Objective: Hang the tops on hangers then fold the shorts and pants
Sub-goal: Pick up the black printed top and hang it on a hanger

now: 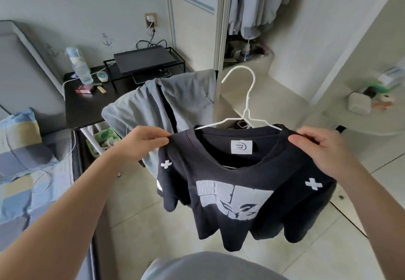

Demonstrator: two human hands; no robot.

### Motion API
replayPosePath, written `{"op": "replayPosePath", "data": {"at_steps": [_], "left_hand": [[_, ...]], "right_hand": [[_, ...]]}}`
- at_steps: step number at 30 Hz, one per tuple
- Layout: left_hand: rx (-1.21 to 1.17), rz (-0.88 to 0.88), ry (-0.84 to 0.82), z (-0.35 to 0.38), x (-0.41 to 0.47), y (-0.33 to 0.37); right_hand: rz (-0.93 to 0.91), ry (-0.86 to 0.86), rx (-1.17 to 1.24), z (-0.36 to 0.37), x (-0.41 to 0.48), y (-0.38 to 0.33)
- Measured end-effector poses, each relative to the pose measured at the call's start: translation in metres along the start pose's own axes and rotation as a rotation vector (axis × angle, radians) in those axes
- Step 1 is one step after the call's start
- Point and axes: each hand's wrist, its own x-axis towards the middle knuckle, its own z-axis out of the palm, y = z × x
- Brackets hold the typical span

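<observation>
1. a black t-shirt hangs in mid-air on a white wire hanger, its hook rising clear of the collar.
2. the left hand pinches one shoulder edge; the right hand grips the other.
3. tiled floor spreads below; a grey garment hangs just behind.

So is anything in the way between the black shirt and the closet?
Nothing visible. The left hand and right hand pinch the black printed T-shirt on its white wire hanger; the open wardrobe is ahead, the grey draped garment off to the left.
</observation>
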Motion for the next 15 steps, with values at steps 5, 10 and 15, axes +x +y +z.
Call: {"op": "replayPosePath", "data": {"at_steps": [5, 10, 15], "left_hand": [[-0.184, -0.085, -0.356, 0.015, 0.042, 0.014], [-0.220, -0.089, -0.639, 0.028, 0.104, 0.020], [-0.007, 0.132, -0.404, 0.045, 0.183, 0.025]], "right_hand": [[0.061, 0.067, -0.075, -0.021, -0.013, 0.014], [0.149, 0.157, -0.087, -0.028, -0.011, 0.020], [0.185, 0.261, -0.094, -0.022, 0.012, 0.019]]}}
